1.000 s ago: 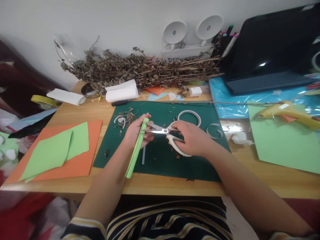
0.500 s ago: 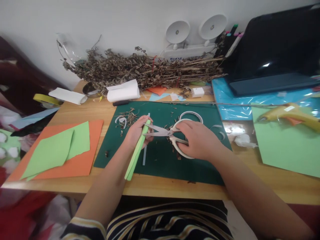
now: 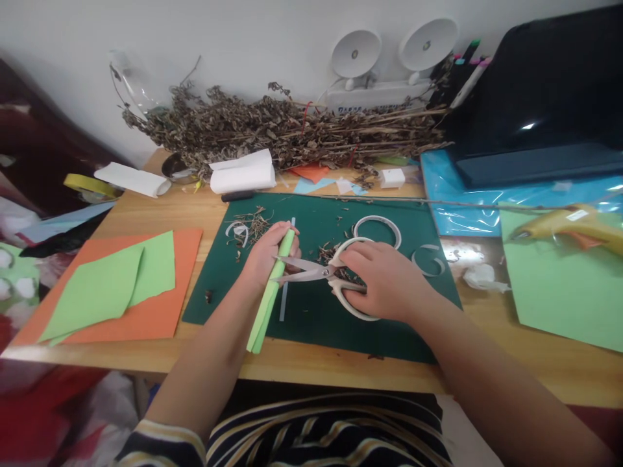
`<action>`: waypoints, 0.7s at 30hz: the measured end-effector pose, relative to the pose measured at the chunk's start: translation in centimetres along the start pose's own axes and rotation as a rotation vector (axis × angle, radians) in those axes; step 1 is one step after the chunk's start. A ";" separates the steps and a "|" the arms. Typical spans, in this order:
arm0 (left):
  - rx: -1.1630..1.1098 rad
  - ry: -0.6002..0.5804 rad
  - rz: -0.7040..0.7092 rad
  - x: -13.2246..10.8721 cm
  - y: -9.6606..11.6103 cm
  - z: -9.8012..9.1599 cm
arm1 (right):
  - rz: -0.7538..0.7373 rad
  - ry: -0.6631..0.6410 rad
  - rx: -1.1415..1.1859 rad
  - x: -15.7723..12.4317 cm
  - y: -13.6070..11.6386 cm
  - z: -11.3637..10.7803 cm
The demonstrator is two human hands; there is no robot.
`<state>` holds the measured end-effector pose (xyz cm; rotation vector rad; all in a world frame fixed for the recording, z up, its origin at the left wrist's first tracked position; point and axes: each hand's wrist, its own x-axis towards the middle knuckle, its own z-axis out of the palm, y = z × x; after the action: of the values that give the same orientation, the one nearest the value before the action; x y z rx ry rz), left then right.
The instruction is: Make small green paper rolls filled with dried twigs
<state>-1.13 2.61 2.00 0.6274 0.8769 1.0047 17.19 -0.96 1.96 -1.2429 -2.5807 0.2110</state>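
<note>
My left hand point(image 3: 273, 253) is closed around the upper part of a folded strip of light green paper point(image 3: 265, 314), which slants down toward the table's front edge. In my right hand point(image 3: 377, 275) is a pair of scissors point(image 3: 311, 271) with cream handles, fingers through the loops. Its blades are parted and their tips reach the green paper beside my left fingers. Beneath both hands lies a dark green cutting mat point(image 3: 389, 340). A thin pale strip point(image 3: 283, 305) lies on it, along with a roll of white tape point(image 3: 396, 232) and dry plant bits point(image 3: 257, 224).
Bundled dried stems point(image 3: 243, 123) line the wall behind the mat. Orange paper point(image 3: 160, 324) with green sheets point(image 3: 97, 285) sits at left. On the right, a yellow glue gun point(image 3: 579, 224) rests on green paper point(image 3: 559, 292), near a crumpled white scrap point(image 3: 481, 277) and blue plastic packet point(image 3: 457, 224).
The scissors have shifted slightly down and left along the green paper, their blades still parted. My left hand keeps its hold. The view has moved a little.
</note>
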 end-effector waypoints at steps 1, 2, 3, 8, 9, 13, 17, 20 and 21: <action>-0.003 0.007 -0.002 0.0 0.1 0.0 | -0.001 -0.003 0.003 0.0 0.0 0.0; -0.003 0.014 -0.007 0.0 0.2 0.0 | -0.005 -0.007 0.009 0.0 0.0 0.1; -0.003 0.026 -0.013 0.0 0.2 0.0 | -0.014 -0.010 0.018 0.0 0.0 0.1; -0.038 0.173 0.029 0.5 0.7 -0.3 | -0.048 -0.052 0.082 0.0 -0.2 0.3; -0.042 0.215 0.068 0.7 0.8 -0.5 | -0.041 -0.067 0.107 0.0 -0.2 0.3; -0.010 0.381 0.321 1.5 1.2 -2.1 | 0.034 -0.125 0.217 0.2 -0.1 0.4; 0.001 0.493 0.550 1.7 1.6 -3.1 | 0.132 -0.191 0.325 0.2 -0.2 0.4; -0.015 0.574 0.684 1.6 1.8 -3.2 | 0.219 -0.261 0.417 0.1 -0.7 0.3; -0.024 0.593 0.712 1.6 1.8 -3.2 | 0.241 -0.286 0.440 0.1 -0.9 0.2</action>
<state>-4.28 5.00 1.27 0.6431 1.1823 1.9040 16.41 -1.42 2.00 -1.4218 -2.3992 1.0097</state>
